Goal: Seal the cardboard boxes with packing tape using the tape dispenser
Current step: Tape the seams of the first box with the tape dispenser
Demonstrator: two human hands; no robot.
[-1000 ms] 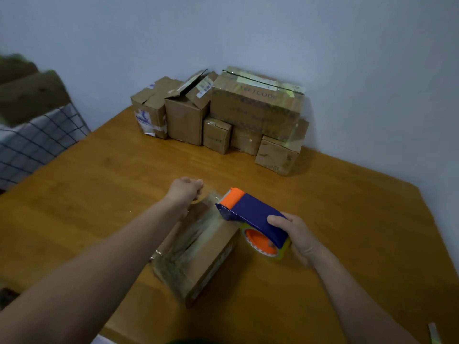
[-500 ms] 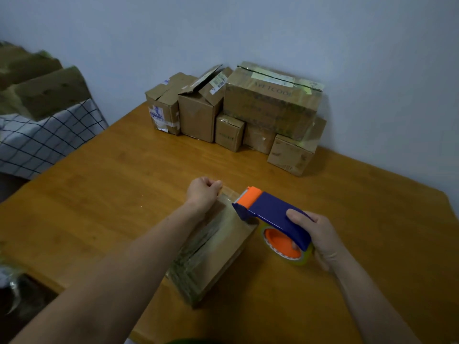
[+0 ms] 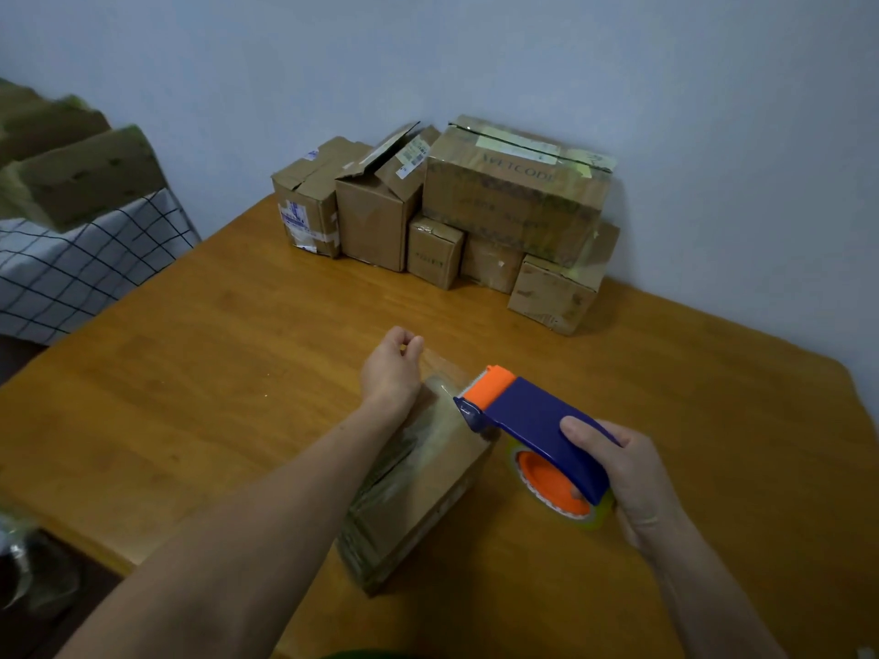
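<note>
Tape dispenser [image 3: 532, 420] in right hand [image 3: 628, 473], beside left hand [image 3: 391, 371] pinching tape [image 3: 441, 368].

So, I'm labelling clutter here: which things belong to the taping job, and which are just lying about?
Job: tape dispenser in the right hand; cardboard box under the left hand; stacked boxes behind, probably next.
Lying about: checked cloth; blurred brown blocks on it.

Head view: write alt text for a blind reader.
A person's right hand holds a blue and orange tape dispenser over the far end of a taped cardboard box on a wooden table; the left hand, fingers curled, sits at that same end. More boxes stand against the wall.
</note>
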